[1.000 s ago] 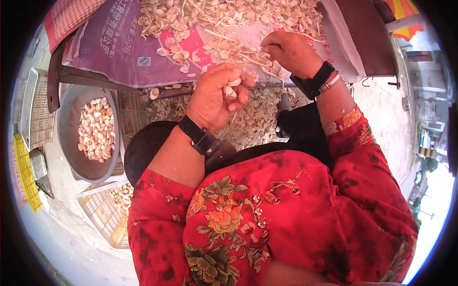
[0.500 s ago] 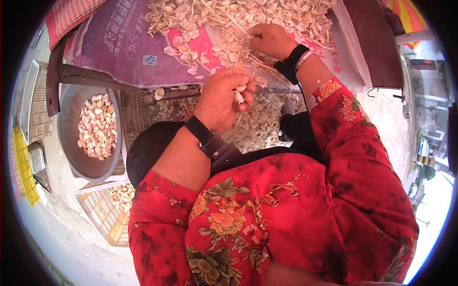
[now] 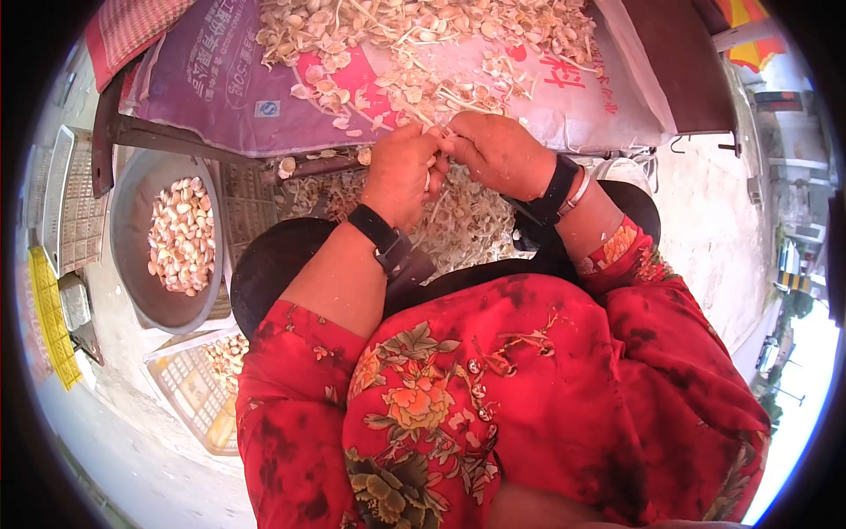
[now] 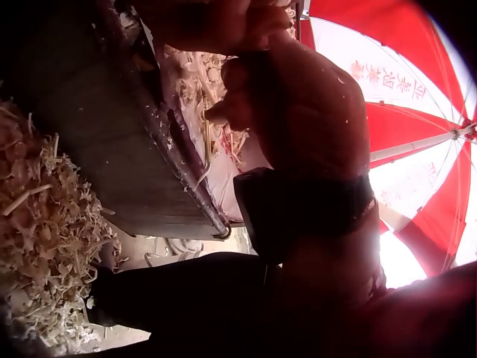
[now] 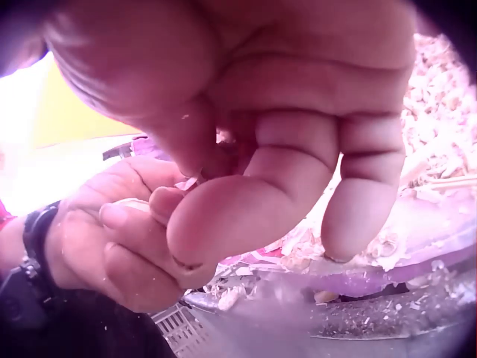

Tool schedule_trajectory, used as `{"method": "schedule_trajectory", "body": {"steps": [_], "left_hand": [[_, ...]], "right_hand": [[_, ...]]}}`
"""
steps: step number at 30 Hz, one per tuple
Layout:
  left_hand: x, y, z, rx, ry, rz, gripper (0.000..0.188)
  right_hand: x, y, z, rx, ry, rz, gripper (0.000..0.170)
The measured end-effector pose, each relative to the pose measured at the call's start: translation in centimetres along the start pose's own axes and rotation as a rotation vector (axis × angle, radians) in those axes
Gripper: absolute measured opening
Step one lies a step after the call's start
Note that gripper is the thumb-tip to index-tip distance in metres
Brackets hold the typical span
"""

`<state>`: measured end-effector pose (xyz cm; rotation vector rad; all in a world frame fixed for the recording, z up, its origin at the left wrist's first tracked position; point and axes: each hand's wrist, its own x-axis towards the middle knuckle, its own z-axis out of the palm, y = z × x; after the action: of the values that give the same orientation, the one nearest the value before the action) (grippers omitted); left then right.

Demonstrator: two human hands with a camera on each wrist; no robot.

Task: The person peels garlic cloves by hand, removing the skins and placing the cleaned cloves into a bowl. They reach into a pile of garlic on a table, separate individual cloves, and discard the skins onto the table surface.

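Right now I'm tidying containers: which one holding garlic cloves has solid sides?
The round grey basin; the rectangular crate below it in the head view has open gridwork.

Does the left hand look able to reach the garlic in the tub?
Probably yes: nothing covers the garlic in the tub, over on that side. But the left hand holds a clove, so it might need emptying first.

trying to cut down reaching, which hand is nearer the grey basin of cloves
Left. The left hand is to the basin's right, across a gap; the right hand is farther right.
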<state>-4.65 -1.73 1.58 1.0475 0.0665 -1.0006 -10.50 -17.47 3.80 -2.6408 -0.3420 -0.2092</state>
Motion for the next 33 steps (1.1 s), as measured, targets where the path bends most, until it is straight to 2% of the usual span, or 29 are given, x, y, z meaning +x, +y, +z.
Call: {"method": "schedule_trajectory", "body": {"steps": [1, 7, 9, 10, 12, 16, 19, 22, 24, 25, 26, 27, 28, 30, 31, 33], "left_hand": [[-0.1, -0.1, 0.1, 0.03, 0.002, 0.005, 0.014], [-0.7, -0.2, 0.8, 0.195, 0.04, 0.056, 0.016], [-1.0, -0.1, 1.0, 0.225, 0.043, 0.085, 0.017], [-1.1, 0.1, 0.8, 0.154, -0.023, 0.051, 0.018], [-1.4, 0.4, 0.0, 0.003, -0.152, -0.025, 0.019], [-1.6, 0.9, -0.1, -0.134, -0.198, -0.003, 0.02], [-1.6, 0.9, -0.4, -0.217, -0.239, 0.006, 0.021], [-1.2, 0.7, -1.1, -0.328, -0.302, 0.017, 0.02], [-0.9, 0.7, -1.7, -0.409, -0.338, 0.04, 0.02], [-0.9, 1.0, -1.8, -0.408, -0.283, 0.054, 0.019], [-1.2, 1.2, -1.7, -0.409, -0.228, 0.064, 0.019], [-1.4, 1.4, -1.5, -0.411, -0.173, 0.072, 0.018], [-1.6, 1.6, -1.1, -0.401, -0.139, 0.072, 0.018], [-1.8, 2.1, -0.4, -0.38, -0.074, 0.067, 0.019], [-1.7, 2.0, -0.5, -0.358, -0.101, 0.054, 0.019], [-1.4, 1.8, -0.9, -0.314, -0.152, 0.027, 0.019]], "right_hand": [[-0.5, -0.5, 0.0, -0.006, -0.033, 0.083, 0.024], [-1.8, -1.4, -0.1, -0.035, 0.005, 0.11, 0.024], [-1.9, -1.9, -0.6, 0.067, 0.029, 0.122, 0.024], [-2.0, -2.0, -0.9, 0.118, 0.04, 0.131, 0.024], [-2.1, -1.8, -1.2, 0.25, -0.026, 0.262, 0.021], [-1.5, -3.3, -2.5, 0.577, -0.114, 0.482, 0.018], [-1.7, -2.7, -2.8, 1.004, -0.112, 0.543, 0.017], [-2.2, -1.5, -3.7, 1.037, -0.33, 0.488, 0.014], [-2.6, -1.1, -4.4, 0.983, -0.475, 0.513, 0.015], [-2.7, -0.7, -4.9, 0.952, -0.544, 0.52, 0.016], [-3.0, 0.3, -5.2, 0.698, -0.637, 0.415, 0.022], [-3.1, 0.3, -5.7, 0.337, -0.623, 0.271, 0.024], [-3.0, 0.1, -6.1, -0.02, -0.595, 0.124, 0.026], [-1.6, 0.8, -6.4, -0.091, -0.434, 0.071, 0.025], [-0.6, 1.6, -6.4, -0.127, -0.354, 0.042, 0.025], [1.8, 3.1, -5.5, -0.013, -0.153, 0.022, 0.021]]}}
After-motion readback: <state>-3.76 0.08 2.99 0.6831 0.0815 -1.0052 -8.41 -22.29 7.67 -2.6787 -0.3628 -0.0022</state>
